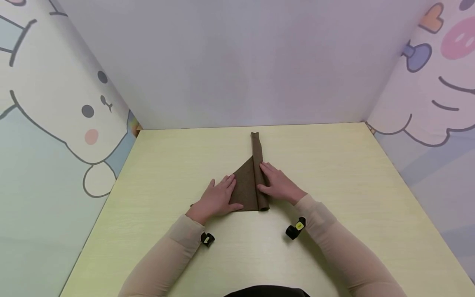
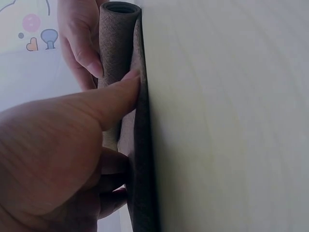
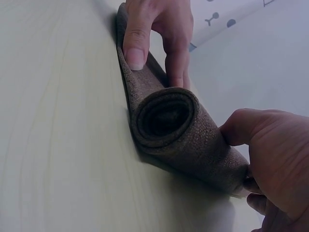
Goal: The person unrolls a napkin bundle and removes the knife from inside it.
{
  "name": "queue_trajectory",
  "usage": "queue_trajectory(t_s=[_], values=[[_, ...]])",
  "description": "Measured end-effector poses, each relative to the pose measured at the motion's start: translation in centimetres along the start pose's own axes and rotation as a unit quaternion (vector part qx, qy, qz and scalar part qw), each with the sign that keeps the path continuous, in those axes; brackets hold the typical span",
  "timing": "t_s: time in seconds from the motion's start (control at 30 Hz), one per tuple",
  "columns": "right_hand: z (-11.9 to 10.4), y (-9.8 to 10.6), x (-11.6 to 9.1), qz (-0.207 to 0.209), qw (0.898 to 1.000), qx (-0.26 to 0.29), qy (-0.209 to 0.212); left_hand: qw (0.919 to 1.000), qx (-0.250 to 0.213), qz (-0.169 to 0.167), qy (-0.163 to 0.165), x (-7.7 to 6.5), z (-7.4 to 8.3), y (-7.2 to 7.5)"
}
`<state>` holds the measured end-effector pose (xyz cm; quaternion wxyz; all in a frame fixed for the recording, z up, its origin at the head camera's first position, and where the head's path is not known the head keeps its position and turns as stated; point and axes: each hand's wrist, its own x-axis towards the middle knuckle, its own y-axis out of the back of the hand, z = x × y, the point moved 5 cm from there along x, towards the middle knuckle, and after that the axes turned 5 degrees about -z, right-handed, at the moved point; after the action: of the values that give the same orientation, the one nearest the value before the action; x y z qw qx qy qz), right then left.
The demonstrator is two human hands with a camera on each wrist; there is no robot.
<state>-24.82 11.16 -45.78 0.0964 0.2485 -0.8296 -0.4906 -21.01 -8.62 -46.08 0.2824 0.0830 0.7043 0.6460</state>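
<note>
A dark brown piece of cloth (image 1: 245,189) lies on the table, its right side wound into a narrow roll (image 1: 257,173). The flat part narrows to a slanted edge toward the far side. My left hand (image 1: 219,197) rests on this flat part, fingers extended and thumb near the front edge. On the roll, my right hand (image 1: 279,183) touches with its fingertips and thumb, the fingers fairly straight. The right wrist view shows the roll's near end (image 3: 166,118) as a spiral of layers with a hollow middle. Part of the cloth is hidden under my left hand.
The pale wooden table (image 1: 334,165) meets a plain light wall (image 1: 237,62) at its far edge. Side panels with cartoon animals (image 1: 74,95) stand left and right. Black wrist devices (image 1: 295,228) sit by both sleeves.
</note>
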Motion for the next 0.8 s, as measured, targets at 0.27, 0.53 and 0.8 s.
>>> queue_trajectory(t_s=[0.27, 0.53, 0.8], values=[[0.17, 0.37, -0.43, 0.004, 1.000, 0.004, -0.001, 1.0000, 0.001, -0.001, 0.001, 0.08, -0.03, -0.12], [0.14, 0.33, -0.43, 0.004, 1.000, 0.012, 0.000, 1.0000, -0.001, 0.004, -0.002, -0.11, -0.24, -0.23], [0.46, 0.20, -0.55, 0.007, 1.000, 0.016, 0.006, 0.9999, -0.009, 0.005, -0.004, -0.39, -0.27, 0.01]])
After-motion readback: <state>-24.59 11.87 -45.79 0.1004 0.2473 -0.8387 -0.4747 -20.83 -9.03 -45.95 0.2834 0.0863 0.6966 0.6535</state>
